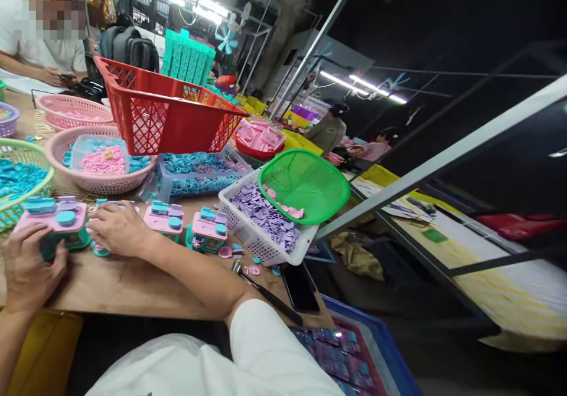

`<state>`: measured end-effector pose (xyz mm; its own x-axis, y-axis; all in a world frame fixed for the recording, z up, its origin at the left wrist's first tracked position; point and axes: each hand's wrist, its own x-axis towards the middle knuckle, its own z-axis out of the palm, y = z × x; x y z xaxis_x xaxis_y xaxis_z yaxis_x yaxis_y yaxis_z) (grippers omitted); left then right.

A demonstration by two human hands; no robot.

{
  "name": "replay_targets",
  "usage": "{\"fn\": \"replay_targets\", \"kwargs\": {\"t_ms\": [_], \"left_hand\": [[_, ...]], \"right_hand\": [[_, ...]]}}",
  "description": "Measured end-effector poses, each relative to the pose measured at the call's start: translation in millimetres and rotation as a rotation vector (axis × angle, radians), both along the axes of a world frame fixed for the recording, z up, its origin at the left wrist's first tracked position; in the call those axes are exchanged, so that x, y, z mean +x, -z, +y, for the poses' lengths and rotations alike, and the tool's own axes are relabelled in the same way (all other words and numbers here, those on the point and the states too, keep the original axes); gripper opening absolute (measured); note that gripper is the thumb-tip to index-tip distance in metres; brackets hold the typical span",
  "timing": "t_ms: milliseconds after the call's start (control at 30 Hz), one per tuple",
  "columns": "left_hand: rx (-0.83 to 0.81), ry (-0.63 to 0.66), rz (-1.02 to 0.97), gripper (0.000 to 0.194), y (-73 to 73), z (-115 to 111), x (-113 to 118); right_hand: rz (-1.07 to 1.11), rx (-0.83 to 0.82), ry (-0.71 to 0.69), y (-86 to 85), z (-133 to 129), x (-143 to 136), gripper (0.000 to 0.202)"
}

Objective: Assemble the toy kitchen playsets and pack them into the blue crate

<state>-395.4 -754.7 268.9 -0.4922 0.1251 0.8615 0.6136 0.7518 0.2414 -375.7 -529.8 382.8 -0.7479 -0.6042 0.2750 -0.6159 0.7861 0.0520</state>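
My left hand (33, 260) grips the near side of a pink and teal toy kitchen-like block (73, 214), its thumb and fingers against the front. Bent over a second toy of the same kind (101, 249) is my right hand (117, 228), its fingers closed on the top and left side and hiding most of it. To the right, a third such toy (165, 222) and another toy (207, 231) stand upright in the row. Small pink and teal pieces (225, 252) lie beside the last one. A hammer (266, 294) rests below my right forearm.
A phone (301, 288) lies at the table's right edge. Behind the toys are a red crate (177, 113), a pink basket (97, 177), a clear bin (199, 177) and a white basket (261, 248) of purple parts. A green basket (305, 183) tilts over it. A person (39, 48) sits opposite.
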Motion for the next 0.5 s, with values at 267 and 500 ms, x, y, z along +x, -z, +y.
{"fn": "replay_targets", "kwargs": {"t_ms": [267, 500], "left_hand": [[-0.138, -0.236, -0.135, 0.035, -9.4, 28.3, 20.6], [0.056, -0.172, -0.195, 0.013, -46.6, 22.1, 35.3]], "right_hand": [[-0.224, -0.136, -0.041, -22.6, 124.6, 1.1, 0.016], [-0.173, -0.279, -0.283, -58.6, 111.8, -52.6, 0.013]]}}
